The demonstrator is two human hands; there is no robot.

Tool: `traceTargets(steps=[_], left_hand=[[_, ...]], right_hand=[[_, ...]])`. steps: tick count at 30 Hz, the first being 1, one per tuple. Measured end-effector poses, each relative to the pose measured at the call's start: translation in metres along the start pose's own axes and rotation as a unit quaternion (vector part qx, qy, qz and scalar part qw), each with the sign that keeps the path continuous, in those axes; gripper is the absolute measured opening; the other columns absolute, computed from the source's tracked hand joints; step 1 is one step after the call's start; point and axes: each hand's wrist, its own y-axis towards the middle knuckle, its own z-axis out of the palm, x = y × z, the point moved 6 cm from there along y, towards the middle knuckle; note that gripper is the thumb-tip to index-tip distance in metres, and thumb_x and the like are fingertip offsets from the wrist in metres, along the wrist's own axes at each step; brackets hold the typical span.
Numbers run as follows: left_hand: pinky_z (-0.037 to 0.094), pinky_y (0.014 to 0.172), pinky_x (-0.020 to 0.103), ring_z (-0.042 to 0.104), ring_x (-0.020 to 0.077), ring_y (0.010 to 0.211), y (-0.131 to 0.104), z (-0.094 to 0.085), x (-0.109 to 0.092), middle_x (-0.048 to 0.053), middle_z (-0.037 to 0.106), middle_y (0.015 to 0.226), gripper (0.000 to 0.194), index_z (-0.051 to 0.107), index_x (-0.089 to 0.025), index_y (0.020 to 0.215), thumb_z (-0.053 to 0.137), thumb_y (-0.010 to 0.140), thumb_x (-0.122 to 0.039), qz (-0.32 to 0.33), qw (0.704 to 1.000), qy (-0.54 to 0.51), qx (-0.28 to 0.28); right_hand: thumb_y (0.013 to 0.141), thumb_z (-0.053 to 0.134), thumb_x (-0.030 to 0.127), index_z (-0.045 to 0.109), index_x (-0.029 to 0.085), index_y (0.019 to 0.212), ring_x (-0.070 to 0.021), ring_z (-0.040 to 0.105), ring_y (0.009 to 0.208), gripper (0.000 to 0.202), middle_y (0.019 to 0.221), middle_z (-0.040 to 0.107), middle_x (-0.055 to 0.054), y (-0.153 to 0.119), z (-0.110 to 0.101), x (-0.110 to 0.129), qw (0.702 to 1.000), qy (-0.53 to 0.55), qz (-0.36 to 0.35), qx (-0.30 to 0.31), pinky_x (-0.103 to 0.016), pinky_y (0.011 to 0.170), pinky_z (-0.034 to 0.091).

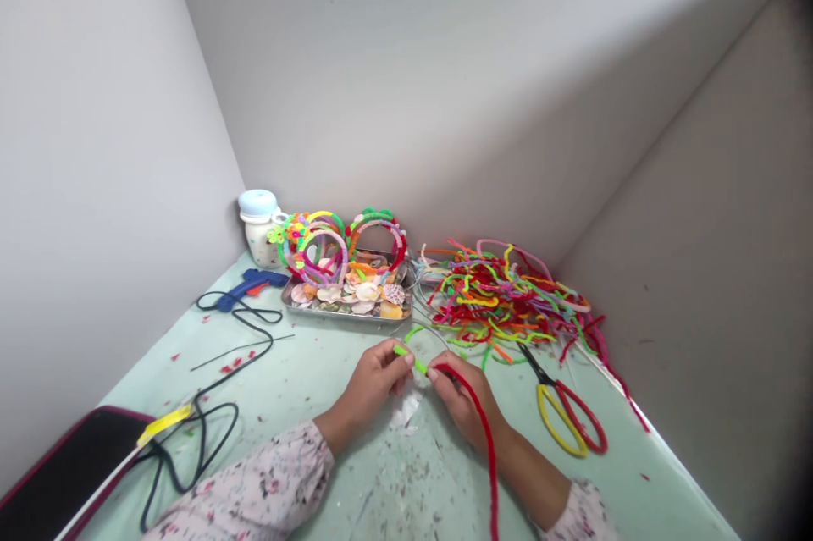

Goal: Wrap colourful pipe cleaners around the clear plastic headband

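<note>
My left hand (379, 372) is closed, pinching a bright green pipe cleaner (419, 367) between thumb and fingertips. Close beside it, my right hand (462, 393) is also closed, gripping where the green piece meets a long red pipe cleaner (486, 431). The red length curves over my right hand and hangs down toward the bottom of the view. How the two colours are joined is hidden by the fingers. Beneath the hands lies a crumpled white scrap (406, 410) on the pale green table.
Behind the hands, a metal tray (343, 317) holds shells and pipe-cleaner headbands (323, 253). A tangled pile of pipe cleaners (501, 291) and scissors (562, 414) lie right. Left are a blue glue gun (251, 285), black cord (207, 389), a lidded cup (259, 228) and a dark flat device (69, 465).
</note>
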Motion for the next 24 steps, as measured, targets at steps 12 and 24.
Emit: traceTargets(steps=[12, 24], left_hand=[[0.033, 0.051, 0.020, 0.043, 0.0080, 0.051, 0.000, 0.007, 0.009, -0.003, 0.050, 0.057, 0.022, 0.056, -0.013, 0.073, 0.067, 0.073, -0.031, -0.003, 0.999, 0.022, 0.045], [0.033, 0.050, 0.020, 0.043, 0.0080, 0.048, -0.002, 0.008, -0.001, -0.003, 0.048, 0.053, 0.019, 0.054, -0.013, 0.070, 0.062, 0.077, -0.029, 0.001, 0.999, 0.013, 0.048]], right_hand=[[0.089, 0.046, 0.027, 0.057, 0.018, 0.077, -0.0131, 0.052, 0.066, 0.018, 0.070, 0.056, 0.001, -0.001, 0.003, 0.001, 1.000, 0.007, 0.003, 0.023, -0.023, 0.062, 0.040], [0.090, 0.045, 0.027, 0.055, 0.018, 0.077, -0.0124, 0.049, 0.067, 0.018, 0.069, 0.051, 0.001, 0.000, 0.003, 0.000, 0.999, 0.030, -0.004, 0.011, -0.022, 0.063, 0.037]])
